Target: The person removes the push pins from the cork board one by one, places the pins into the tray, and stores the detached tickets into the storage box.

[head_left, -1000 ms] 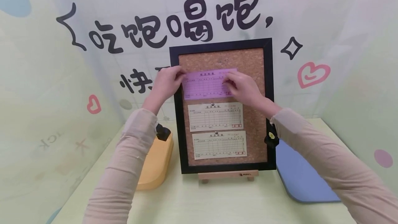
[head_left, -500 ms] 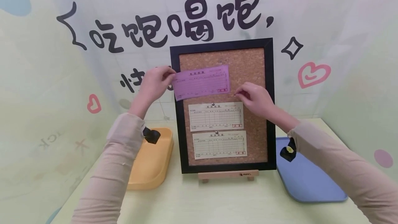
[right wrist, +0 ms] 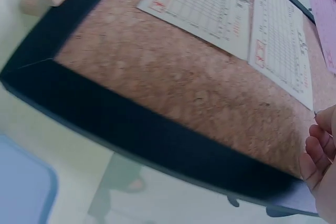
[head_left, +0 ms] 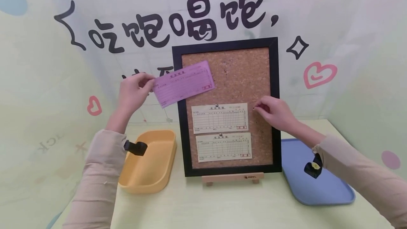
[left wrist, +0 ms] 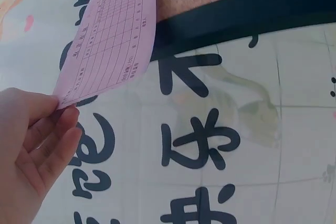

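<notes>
My left hand (head_left: 135, 91) pinches a pink receipt slip (head_left: 184, 83) by its left end; the slip tilts up to the right and overlaps the frame's left side. In the left wrist view, thumb and forefinger hold its corner. My right hand (head_left: 277, 113) pinches a small pushpin (head_left: 254, 108) at its fingertips, over the right part of the corkboard (head_left: 246, 77). Two white receipt slips, an upper one (head_left: 219, 118) and a lower one (head_left: 223, 147), hang on the board, each with a silver pin at its top edge.
The board's black frame (head_left: 232, 171) stands on a small wooden easel (head_left: 233, 178). A yellow tray (head_left: 159, 165) lies left of it, a blue tray (head_left: 321, 186) to the right. Behind is a curtain (head_left: 318, 13) with black lettering.
The pink slip has come off the upper board and moved left with my left hand, tilting. My right hand has drawn away to the right and down with the pushpin.
</notes>
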A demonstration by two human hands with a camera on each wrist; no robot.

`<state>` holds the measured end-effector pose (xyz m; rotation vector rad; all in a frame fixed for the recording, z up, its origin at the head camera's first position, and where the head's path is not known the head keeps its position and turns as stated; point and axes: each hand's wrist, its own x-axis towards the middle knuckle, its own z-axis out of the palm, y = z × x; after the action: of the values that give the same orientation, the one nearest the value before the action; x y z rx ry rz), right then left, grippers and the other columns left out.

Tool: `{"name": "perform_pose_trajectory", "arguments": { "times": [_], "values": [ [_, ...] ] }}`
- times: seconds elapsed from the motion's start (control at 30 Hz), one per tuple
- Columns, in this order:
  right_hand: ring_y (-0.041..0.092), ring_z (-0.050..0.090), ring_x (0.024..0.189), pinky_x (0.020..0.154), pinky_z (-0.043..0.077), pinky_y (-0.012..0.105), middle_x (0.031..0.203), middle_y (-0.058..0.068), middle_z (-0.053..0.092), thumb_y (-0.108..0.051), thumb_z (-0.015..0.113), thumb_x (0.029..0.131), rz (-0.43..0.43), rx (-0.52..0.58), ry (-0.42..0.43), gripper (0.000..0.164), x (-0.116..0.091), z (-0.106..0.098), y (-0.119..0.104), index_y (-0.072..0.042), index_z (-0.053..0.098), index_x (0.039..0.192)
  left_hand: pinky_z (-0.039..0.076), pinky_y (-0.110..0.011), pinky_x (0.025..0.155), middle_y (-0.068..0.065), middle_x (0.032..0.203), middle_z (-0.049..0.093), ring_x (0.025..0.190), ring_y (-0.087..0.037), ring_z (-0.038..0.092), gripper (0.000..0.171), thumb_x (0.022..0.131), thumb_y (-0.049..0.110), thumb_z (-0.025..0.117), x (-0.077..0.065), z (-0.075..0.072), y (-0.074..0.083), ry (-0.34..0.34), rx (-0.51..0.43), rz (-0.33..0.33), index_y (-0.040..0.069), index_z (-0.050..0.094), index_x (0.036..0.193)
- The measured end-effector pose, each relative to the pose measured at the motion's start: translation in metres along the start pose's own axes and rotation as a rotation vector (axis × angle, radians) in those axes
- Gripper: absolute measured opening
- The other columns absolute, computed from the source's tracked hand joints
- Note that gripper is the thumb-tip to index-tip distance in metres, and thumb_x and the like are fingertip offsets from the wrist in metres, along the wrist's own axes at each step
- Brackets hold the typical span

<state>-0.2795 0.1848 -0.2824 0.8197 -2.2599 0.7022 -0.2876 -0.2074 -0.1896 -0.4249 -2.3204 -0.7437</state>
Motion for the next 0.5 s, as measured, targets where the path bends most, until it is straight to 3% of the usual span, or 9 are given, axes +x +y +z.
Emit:
{"name": "perform_pose_trajectory", "arguments": {
  "times": [0.13, 0.37, 0.5],
  "values": [
    [0.010, 0.045, 0.060, 0.052, 0.041, 0.024, 0.071, 0.003, 0.059, 0.000, 0.067, 0.078, 0.005, -0.002, -0.013, 0.006, -0.014, 0.000, 0.004, -0.004, 0.065, 0.082, 0.039, -0.011, 0.054, -0.016, 0.084, 0.065, 0.069, -0.021, 0.058, 0.020, 0.090, 0.011, 0.055, -0.011, -0.007, -0.010, 0.004, -0.003, -0.023, -0.002, 0.065, 0.101],
    [0.010, 0.045, 0.059, 0.051, 0.042, 0.023, 0.072, 0.003, 0.060, 0.002, 0.067, 0.077, 0.062, -0.020, -0.029, 0.009, -0.034, -0.005, 0.008, -0.003, 0.065, 0.083, 0.042, -0.008, 0.055, -0.016, 0.085, 0.064, 0.064, 0.000, 0.051, 0.020, 0.090, 0.013, 0.056, -0.032, -0.019, -0.028, 0.054, -0.041, -0.090, -0.002, 0.065, 0.100],
    [0.010, 0.044, 0.059, 0.050, 0.041, 0.022, 0.073, 0.003, 0.061, 0.003, 0.068, 0.076, 0.080, -0.031, -0.031, 0.010, -0.044, -0.007, 0.010, -0.003, 0.065, 0.083, 0.044, -0.009, 0.056, -0.018, 0.087, 0.063, 0.065, -0.001, 0.053, 0.022, 0.090, 0.012, 0.055, -0.046, -0.026, -0.038, 0.049, -0.076, -0.122, -0.004, 0.064, 0.102]
  ]
}}
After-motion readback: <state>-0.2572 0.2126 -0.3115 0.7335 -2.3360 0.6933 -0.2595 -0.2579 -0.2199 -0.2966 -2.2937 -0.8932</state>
